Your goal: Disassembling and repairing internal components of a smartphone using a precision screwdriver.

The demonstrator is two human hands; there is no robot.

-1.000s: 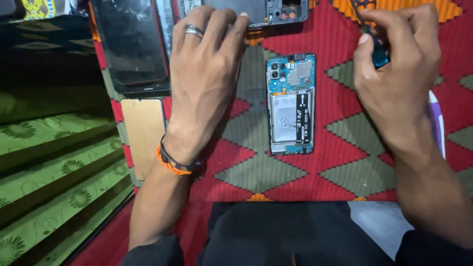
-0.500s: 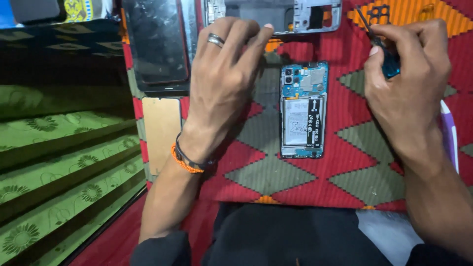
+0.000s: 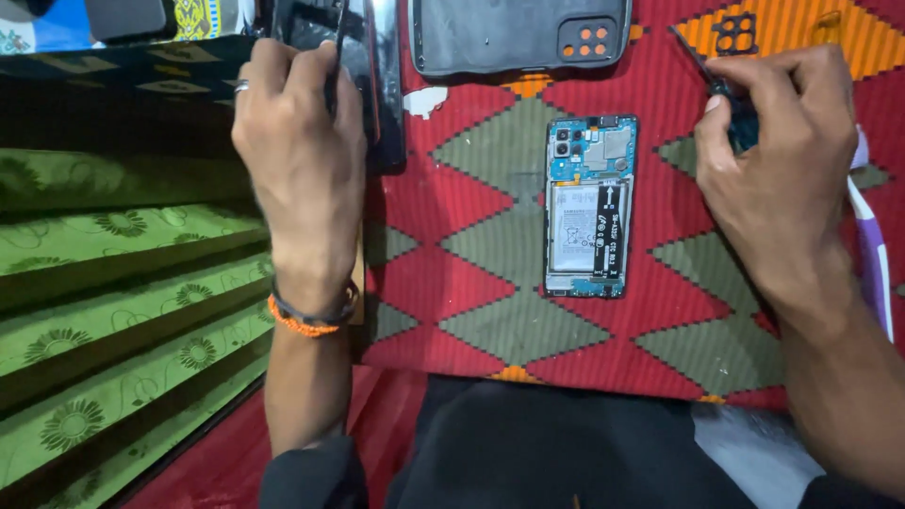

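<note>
A red cloth [image 3: 490,339] with green and orange diamond patterns covers the work surface, and to its left green fabric [image 3: 113,311] with a flower print lies in stepped folds; little else of the room shows. On the cloth, the opened phone [image 3: 589,207] serves as the landmark: it lies flat with its back removed, battery and blue circuit board exposed, its long axis running away from the person, camera end pointing to the far edge. Just beyond its far end lies a dark back cover [image 3: 518,33], set crosswise. Well to the left of the phone, the left hand [image 3: 302,151], wearing a ring and an orange wristband, is curled closed around the edge of a black screen panel [image 3: 377,85] standing along the cloth's left border. To the right of the phone, the right hand [image 3: 773,160] is closed on a small screwdriver [image 3: 721,80] with a blue grip, its thin tip pointing away and leftward. A white-and-purple tool [image 3: 872,245] lies further right, partly hidden by that wrist.
</note>
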